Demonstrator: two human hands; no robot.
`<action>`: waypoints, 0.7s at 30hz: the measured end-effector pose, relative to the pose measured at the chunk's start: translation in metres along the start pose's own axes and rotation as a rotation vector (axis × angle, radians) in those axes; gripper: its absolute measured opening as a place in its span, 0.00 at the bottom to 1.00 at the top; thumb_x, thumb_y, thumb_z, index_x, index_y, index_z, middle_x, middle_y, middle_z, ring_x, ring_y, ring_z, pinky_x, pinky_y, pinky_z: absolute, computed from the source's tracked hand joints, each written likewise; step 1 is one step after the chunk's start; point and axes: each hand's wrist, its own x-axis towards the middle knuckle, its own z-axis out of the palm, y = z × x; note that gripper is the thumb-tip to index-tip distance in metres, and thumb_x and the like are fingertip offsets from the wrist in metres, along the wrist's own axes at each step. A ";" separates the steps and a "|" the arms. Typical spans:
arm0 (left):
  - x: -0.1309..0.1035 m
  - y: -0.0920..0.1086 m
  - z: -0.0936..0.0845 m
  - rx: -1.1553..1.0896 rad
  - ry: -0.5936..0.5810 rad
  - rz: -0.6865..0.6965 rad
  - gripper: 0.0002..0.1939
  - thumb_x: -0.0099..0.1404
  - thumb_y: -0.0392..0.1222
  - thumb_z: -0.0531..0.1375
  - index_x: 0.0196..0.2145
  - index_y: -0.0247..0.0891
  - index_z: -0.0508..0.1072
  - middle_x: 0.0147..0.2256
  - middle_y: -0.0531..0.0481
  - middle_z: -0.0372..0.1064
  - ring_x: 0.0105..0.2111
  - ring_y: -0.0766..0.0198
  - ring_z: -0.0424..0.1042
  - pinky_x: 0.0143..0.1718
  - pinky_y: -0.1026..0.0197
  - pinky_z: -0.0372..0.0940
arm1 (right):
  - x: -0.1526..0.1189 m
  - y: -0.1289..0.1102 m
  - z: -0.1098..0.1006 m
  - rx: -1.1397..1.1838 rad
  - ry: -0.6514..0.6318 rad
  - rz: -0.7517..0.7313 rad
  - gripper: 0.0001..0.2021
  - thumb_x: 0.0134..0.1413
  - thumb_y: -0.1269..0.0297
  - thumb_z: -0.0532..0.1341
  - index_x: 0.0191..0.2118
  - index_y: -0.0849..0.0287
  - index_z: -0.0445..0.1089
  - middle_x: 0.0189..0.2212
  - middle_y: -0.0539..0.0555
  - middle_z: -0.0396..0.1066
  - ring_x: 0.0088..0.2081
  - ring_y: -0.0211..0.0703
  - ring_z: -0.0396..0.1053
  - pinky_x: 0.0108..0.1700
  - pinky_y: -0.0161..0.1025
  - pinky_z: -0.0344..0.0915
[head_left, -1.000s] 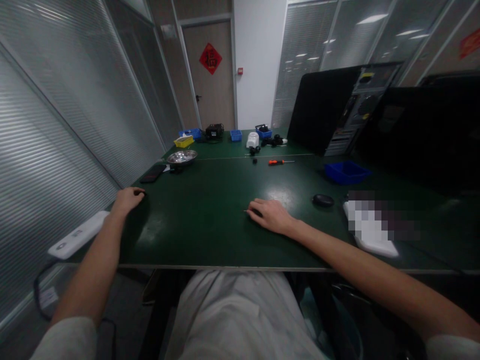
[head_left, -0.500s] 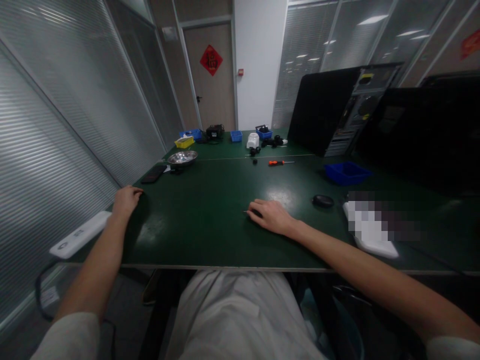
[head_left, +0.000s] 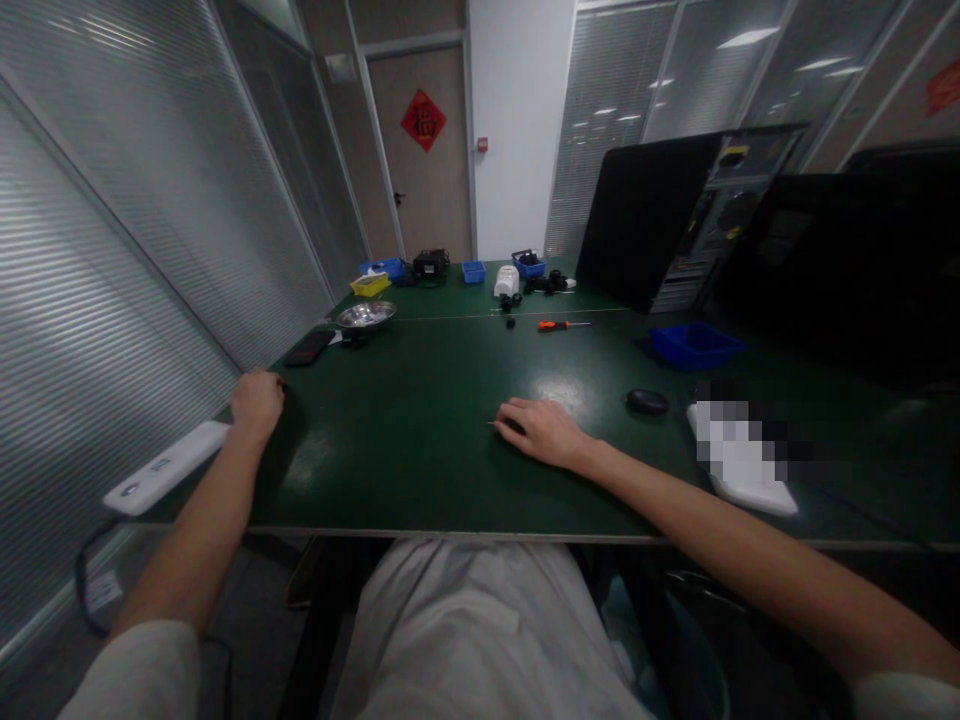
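At the table's left edge rests my left hand (head_left: pixel 259 403), its fingers curled closed. Whatever may be inside it is hidden. A black phone-like slab (head_left: pixel 310 347) lies just beyond it, and a white power strip (head_left: pixel 165 470) lies behind the wrist. My right hand (head_left: pixel 541 432) rests on the green tabletop (head_left: pixel 405 430) with its fingers bent together. From its fingertips a thin, light-coloured tip (head_left: pixel 490 423) sticks out to the left, too small to name. To the right of this hand sits a black computer mouse (head_left: pixel 646 402).
A metal bowl (head_left: pixel 366 317) stands at the back left. An orange-black screwdriver (head_left: pixel 555 326) lies mid-table, with small black parts (head_left: pixel 551 283) and a white device (head_left: pixel 507 281) behind it. At right are a blue tray (head_left: pixel 694 346) and a black computer tower (head_left: pixel 652 215).
My left hand has turned slightly and its fingers have curled in from a more extended pose. The right hand stays in place.
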 end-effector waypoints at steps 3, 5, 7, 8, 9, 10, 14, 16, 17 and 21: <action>-0.002 0.002 -0.001 -0.021 0.005 -0.021 0.16 0.69 0.36 0.55 0.47 0.24 0.78 0.41 0.36 0.72 0.43 0.52 0.67 0.46 0.57 0.60 | 0.000 0.000 0.000 0.003 0.006 -0.009 0.15 0.73 0.55 0.51 0.47 0.56 0.72 0.41 0.54 0.73 0.34 0.39 0.68 0.33 0.37 0.50; -0.002 0.001 -0.002 -0.051 0.007 -0.040 0.16 0.69 0.37 0.55 0.48 0.25 0.78 0.40 0.38 0.72 0.42 0.52 0.67 0.45 0.57 0.60 | -0.001 0.000 -0.001 0.007 0.006 -0.014 0.15 0.73 0.55 0.51 0.47 0.56 0.72 0.41 0.54 0.73 0.34 0.39 0.68 0.33 0.36 0.51; -0.001 -0.001 -0.003 -0.099 0.006 -0.065 0.16 0.70 0.38 0.56 0.48 0.27 0.78 0.39 0.41 0.72 0.42 0.53 0.67 0.44 0.58 0.59 | -0.001 0.000 0.000 0.009 0.006 -0.016 0.15 0.73 0.55 0.51 0.46 0.56 0.72 0.40 0.54 0.73 0.34 0.39 0.68 0.33 0.36 0.51; 0.000 -0.002 -0.003 -0.127 0.004 -0.079 0.16 0.69 0.39 0.57 0.48 0.27 0.79 0.37 0.42 0.72 0.41 0.54 0.67 0.43 0.59 0.59 | -0.001 0.001 0.000 0.009 0.008 -0.017 0.15 0.73 0.55 0.51 0.46 0.56 0.72 0.41 0.54 0.73 0.34 0.39 0.67 0.33 0.36 0.50; 0.001 -0.004 -0.003 -0.157 0.001 -0.096 0.15 0.69 0.39 0.58 0.48 0.27 0.79 0.36 0.44 0.72 0.40 0.56 0.67 0.42 0.61 0.58 | -0.001 0.001 0.000 0.007 0.009 -0.016 0.16 0.73 0.54 0.51 0.46 0.56 0.72 0.40 0.54 0.73 0.34 0.39 0.67 0.33 0.36 0.50; 0.003 -0.006 -0.003 -0.186 -0.005 -0.113 0.15 0.68 0.38 0.59 0.47 0.27 0.79 0.35 0.45 0.72 0.39 0.57 0.67 0.41 0.62 0.58 | -0.001 0.001 0.000 0.006 0.011 -0.016 0.16 0.73 0.54 0.51 0.46 0.56 0.72 0.40 0.54 0.73 0.34 0.39 0.67 0.33 0.36 0.50; 0.009 -0.013 0.000 -0.302 -0.048 -0.189 0.14 0.68 0.37 0.62 0.48 0.28 0.79 0.33 0.50 0.74 0.37 0.63 0.67 0.39 0.67 0.56 | 0.000 0.002 0.001 0.006 0.013 -0.017 0.16 0.73 0.54 0.51 0.46 0.56 0.72 0.40 0.54 0.73 0.33 0.39 0.67 0.33 0.36 0.50; 0.010 -0.015 0.001 -0.357 -0.076 -0.244 0.14 0.67 0.38 0.64 0.49 0.29 0.79 0.32 0.52 0.74 0.35 0.65 0.68 0.37 0.68 0.56 | 0.000 0.002 0.002 0.002 0.012 -0.019 0.15 0.73 0.54 0.51 0.45 0.56 0.71 0.40 0.54 0.73 0.33 0.39 0.67 0.32 0.37 0.49; 0.011 -0.015 0.002 -0.381 -0.088 -0.273 0.15 0.67 0.39 0.64 0.49 0.29 0.79 0.31 0.53 0.74 0.34 0.66 0.68 0.36 0.68 0.56 | 0.000 0.002 0.002 0.000 0.013 -0.020 0.15 0.73 0.54 0.51 0.45 0.56 0.71 0.40 0.54 0.73 0.33 0.39 0.67 0.32 0.37 0.49; 0.010 -0.014 0.003 -0.452 -0.105 -0.366 0.16 0.67 0.41 0.65 0.50 0.30 0.79 0.27 0.55 0.73 0.30 0.66 0.67 0.32 0.68 0.55 | -0.001 0.002 0.003 -0.008 0.023 -0.022 0.15 0.72 0.55 0.51 0.46 0.56 0.71 0.40 0.53 0.73 0.33 0.39 0.67 0.32 0.37 0.48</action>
